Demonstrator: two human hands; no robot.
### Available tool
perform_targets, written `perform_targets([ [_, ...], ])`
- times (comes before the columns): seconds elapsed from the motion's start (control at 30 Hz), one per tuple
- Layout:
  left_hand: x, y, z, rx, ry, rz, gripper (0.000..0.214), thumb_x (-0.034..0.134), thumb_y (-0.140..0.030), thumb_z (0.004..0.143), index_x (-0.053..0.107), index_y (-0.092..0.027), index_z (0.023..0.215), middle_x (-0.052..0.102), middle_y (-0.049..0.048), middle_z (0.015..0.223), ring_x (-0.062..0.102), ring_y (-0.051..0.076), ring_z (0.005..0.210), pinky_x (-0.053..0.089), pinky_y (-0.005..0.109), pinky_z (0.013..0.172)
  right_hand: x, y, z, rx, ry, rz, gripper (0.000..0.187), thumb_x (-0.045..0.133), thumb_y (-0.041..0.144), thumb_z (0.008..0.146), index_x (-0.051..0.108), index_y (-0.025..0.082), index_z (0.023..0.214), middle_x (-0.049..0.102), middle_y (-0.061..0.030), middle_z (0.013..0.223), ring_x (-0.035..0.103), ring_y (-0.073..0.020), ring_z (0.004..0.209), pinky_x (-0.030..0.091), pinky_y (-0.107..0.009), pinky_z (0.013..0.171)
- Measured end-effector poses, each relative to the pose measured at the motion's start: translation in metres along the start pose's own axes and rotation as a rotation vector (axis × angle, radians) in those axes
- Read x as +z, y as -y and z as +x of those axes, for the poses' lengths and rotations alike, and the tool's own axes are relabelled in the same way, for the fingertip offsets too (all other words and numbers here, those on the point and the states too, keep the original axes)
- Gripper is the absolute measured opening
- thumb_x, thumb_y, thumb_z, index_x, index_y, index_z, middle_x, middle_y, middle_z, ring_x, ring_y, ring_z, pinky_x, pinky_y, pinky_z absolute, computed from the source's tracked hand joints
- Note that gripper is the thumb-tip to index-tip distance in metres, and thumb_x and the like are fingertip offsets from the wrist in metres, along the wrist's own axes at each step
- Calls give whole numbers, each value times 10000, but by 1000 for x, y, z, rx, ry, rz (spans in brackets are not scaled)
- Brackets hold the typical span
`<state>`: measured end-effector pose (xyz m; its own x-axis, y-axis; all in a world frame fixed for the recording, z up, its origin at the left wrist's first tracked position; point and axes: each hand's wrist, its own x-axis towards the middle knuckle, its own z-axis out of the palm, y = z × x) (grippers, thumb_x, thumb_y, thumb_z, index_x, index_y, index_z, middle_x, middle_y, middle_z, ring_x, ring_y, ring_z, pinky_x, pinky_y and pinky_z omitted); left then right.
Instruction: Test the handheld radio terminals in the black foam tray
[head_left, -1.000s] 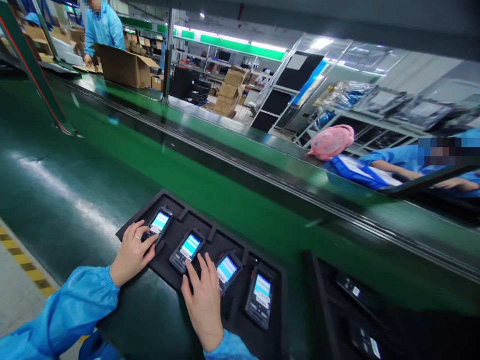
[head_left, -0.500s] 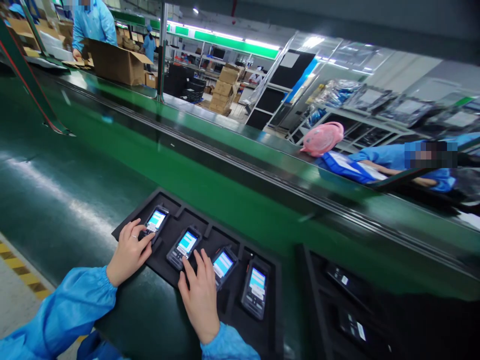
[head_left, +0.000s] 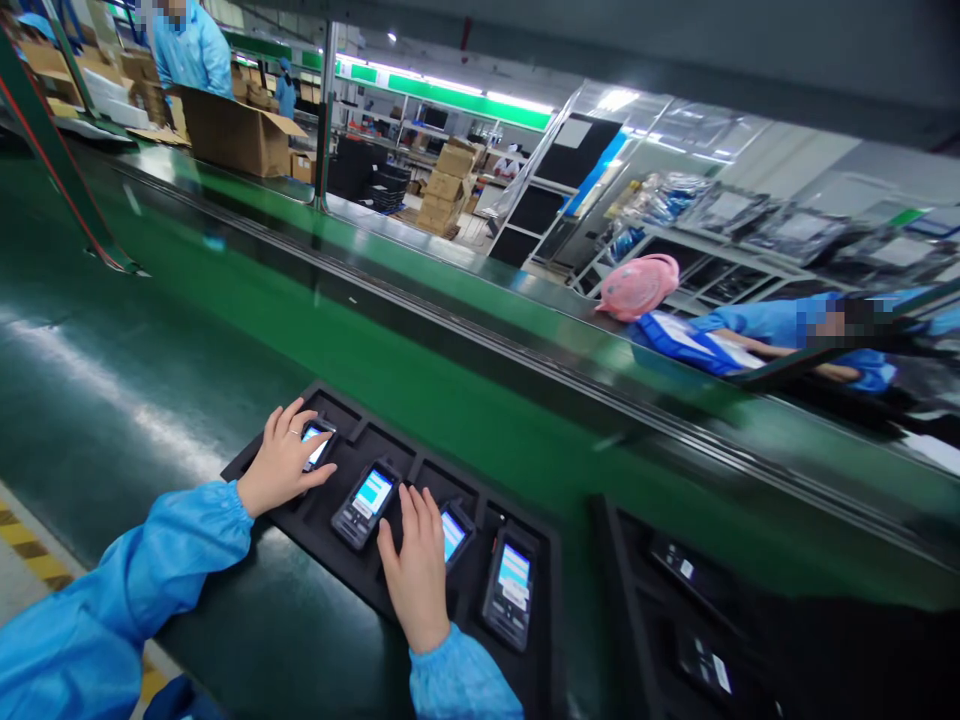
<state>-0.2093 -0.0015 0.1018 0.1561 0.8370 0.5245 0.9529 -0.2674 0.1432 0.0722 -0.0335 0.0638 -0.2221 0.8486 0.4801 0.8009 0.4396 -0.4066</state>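
left hand [head_left: 281, 465]: open, fingers spread, resting on the first handset [head_left: 319, 445] at the tray's 9 o'clock end
right hand [head_left: 418, 575]: open, flat, fingertips touching the third handset [head_left: 452, 530] from its 7 o'clock
tray [head_left: 390, 440]: black, on the green surface [head_left: 150, 380], 6 o'clock of view

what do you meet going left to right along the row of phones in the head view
left hand over the first phone → second phone → right hand covering part of the third phone → fourth phone → second black tray
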Motion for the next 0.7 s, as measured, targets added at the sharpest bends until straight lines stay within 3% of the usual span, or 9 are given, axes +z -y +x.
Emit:
perform_targets([
  [0.2,6,2,-10,-10,13,-3,418,699,-501,992,790,-205,1271,643,230,1457,473,494,1522,420,743,1225,1,1,-3,50,44,14,510,442,451,1139,643,192,1531,698,-206,1529,573,-393,1516,575,-655,1179],
  [0.47,-2,10,-19,20,-72,-32,409,644,-415,1021,706,-180,1350,608,249,1452,466,503,1516,482,739,1161,-8,11,4,69,174,-77,540,497,505,1119,608,274,1594,577,-209,1677,496,-451,1593,527,-730,1205],
  [0.7,-3,13,-21,-30,-60,-92,372,654,-382,1001,720,-218,1329,623,217,1445,456,497,1533,467,744,1180,-9,14,4,91,166,-97,552,476,574,1119,669,245,1519,548,-227,1697,464,-465,1612,484,-759,1226],
])
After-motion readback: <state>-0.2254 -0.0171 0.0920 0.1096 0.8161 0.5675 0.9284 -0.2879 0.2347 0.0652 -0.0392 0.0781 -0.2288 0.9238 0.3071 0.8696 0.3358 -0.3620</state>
